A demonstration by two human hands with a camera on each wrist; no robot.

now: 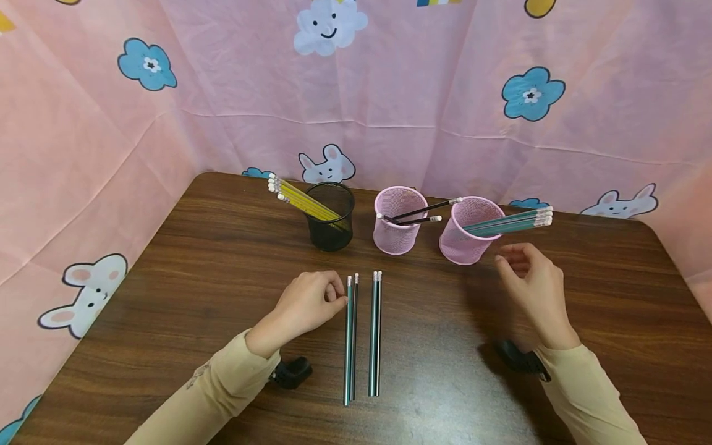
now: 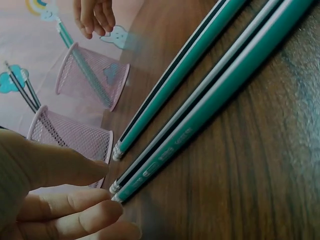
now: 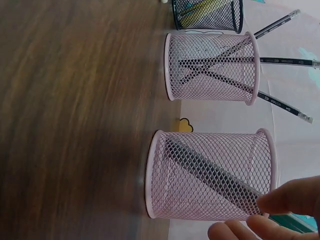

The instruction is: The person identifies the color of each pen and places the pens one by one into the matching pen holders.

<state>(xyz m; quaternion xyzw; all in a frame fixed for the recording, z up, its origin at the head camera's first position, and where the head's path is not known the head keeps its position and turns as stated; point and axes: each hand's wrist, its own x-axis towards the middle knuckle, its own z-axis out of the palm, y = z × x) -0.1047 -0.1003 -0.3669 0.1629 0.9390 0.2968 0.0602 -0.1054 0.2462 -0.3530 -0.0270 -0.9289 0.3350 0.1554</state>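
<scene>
My left hand (image 1: 311, 300) is beside the eraser ends of a green pencil (image 1: 348, 340) and a black pencil (image 1: 355, 340) on the table. Its fingers are loosely bent and hold nothing; whether the fingertips touch the green pencil I cannot tell. Just right of these lies another pair, a green pencil (image 1: 373, 334) and a dark pencil (image 1: 379, 346). Relaxed and without anything in it, my right hand (image 1: 531, 287) hovers by the right pink mesh cup (image 1: 464, 247). Several green pencils (image 1: 512, 222) lean out of that cup toward the right.
The middle pink mesh cup (image 1: 396, 238) holds black pencils (image 3: 285, 61). Left of it, a black mesh cup (image 1: 330, 238) contains several yellow pencils (image 1: 306, 203). Behind the wooden table (image 1: 222, 247) hangs a pink patterned cloth (image 1: 389, 80).
</scene>
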